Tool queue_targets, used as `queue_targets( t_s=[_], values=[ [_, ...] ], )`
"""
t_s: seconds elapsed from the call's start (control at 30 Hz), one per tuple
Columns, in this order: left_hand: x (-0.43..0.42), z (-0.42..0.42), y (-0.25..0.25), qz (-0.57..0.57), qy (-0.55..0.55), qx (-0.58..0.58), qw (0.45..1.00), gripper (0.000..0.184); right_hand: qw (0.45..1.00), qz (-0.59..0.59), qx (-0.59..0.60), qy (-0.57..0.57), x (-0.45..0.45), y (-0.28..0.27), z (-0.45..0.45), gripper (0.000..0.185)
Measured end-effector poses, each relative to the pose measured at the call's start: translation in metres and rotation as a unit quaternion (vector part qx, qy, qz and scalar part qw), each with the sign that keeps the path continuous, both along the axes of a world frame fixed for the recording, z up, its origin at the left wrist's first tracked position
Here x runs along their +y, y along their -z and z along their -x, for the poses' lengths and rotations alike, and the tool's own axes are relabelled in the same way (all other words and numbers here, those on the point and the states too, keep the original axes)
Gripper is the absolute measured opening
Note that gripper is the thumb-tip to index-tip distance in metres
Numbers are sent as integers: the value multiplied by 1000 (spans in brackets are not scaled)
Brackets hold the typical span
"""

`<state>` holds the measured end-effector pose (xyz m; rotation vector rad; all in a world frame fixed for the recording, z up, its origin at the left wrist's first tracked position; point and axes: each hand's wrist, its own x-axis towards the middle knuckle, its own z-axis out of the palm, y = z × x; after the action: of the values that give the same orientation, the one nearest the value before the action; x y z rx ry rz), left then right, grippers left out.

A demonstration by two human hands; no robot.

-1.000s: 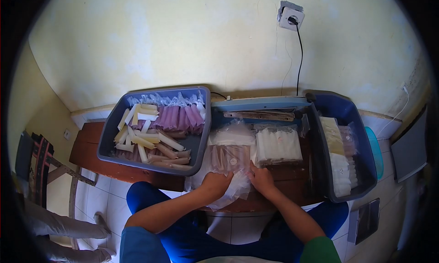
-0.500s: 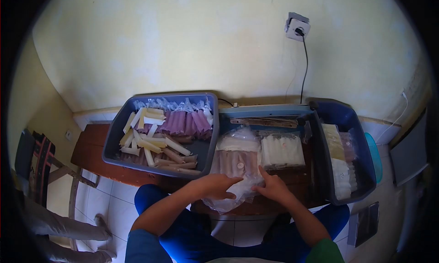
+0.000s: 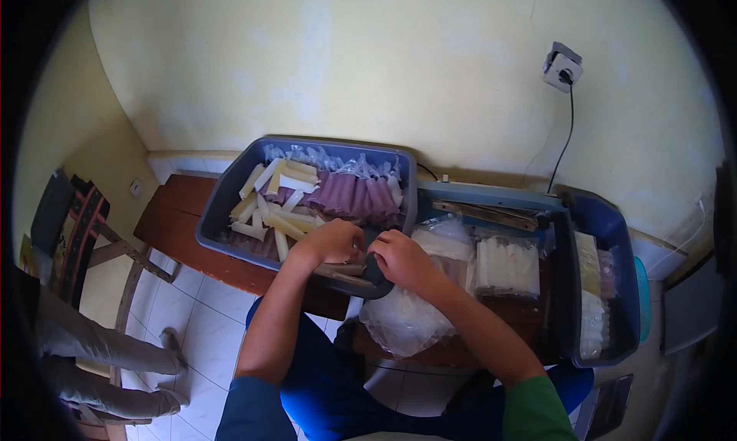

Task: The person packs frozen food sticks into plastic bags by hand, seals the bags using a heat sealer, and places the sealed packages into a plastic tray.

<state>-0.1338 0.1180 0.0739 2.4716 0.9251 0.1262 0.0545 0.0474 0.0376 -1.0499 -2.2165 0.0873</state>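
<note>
A grey-blue plastic bin (image 3: 209,220) holds cream, white, brown and purple filled plastic tubes, some loose and some in clear bags. My left hand (image 3: 335,243) is over its front part, above the brown tubes (image 3: 342,270), fingers curled inward. My right hand (image 3: 401,261) is at the bin's front right corner, close to the left, with fingers bent and pressed together. What either hand holds, if anything, is hidden. Below my right forearm lies a clear plastic bag (image 3: 407,318) of brownish tubes, partly covered by the arm. Beside it sits a flat pack of white tubes (image 3: 508,264).
A second dark blue bin (image 3: 568,287) with packed yellow and white tubes stands at the right. Behind the packs is a long blue-grey device (image 3: 491,195) near a plugged cord (image 3: 572,134). All rest on a brown wooden bench (image 3: 180,222). A person's legs (image 3: 107,341) show at left.
Both hands have left the bag of brownish tubes and moved up and left to the left bin. Their pointing fingers are now curled. The view has turned left.
</note>
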Motion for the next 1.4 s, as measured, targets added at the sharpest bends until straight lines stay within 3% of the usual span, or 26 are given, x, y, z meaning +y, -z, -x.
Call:
queue_targets(
  t_s=[0.03, 0.07, 0.1, 0.13, 0.2, 0.3, 0.37, 0.43, 0.7, 0.77, 1.03, 1.4],
  values=[
    [3, 1, 0, 42, -22, 29, 998, 23, 1000, 0, 1, -5, 10, 0, 5, 16],
    [7, 3, 2, 85, -44, 58, 994, 24, 995, 82, -64, 13, 18, -1, 8, 17],
    [13, 6, 9, 86, -48, 58, 993, 24, 978, 163, -130, 31, 27, -4, 13, 18],
    [20, 8, 17, 74, -37, 84, 993, 25, 977, 165, -130, 26, 35, -8, 17, 18],
    [28, 12, 30, 68, -26, 111, 991, 27, 914, 295, -272, 64, 47, -15, 25, 20],
    [37, 6, 42, 51, -25, 173, 983, 28, 877, 345, -329, 55, 55, -17, 39, 24],
    [41, -5, 52, 30, -53, 266, 962, 29, 893, 365, -262, 38, 69, 28, 48, 22],
    [34, -15, 49, 18, -52, 286, 957, 29, 905, 380, -190, 20, 70, 42, 52, 22],
    [27, -24, 41, 26, -41, 330, 943, 30, 846, 444, -292, -35, 70, 38, 51, 25],
    [24, -28, 30, 81, -21, 373, 924, 29, 843, 445, -300, -47, 72, 40, 51, 26],
    [26, -25, 51, 50, -56, 360, 930, 31, 807, 475, -347, -50, 76, 42, 54, 32],
    [27, -19, 47, 64, -86, 347, 932, 27, 865, 426, -264, -25, 82, 61, 54, 25]
  ],
)
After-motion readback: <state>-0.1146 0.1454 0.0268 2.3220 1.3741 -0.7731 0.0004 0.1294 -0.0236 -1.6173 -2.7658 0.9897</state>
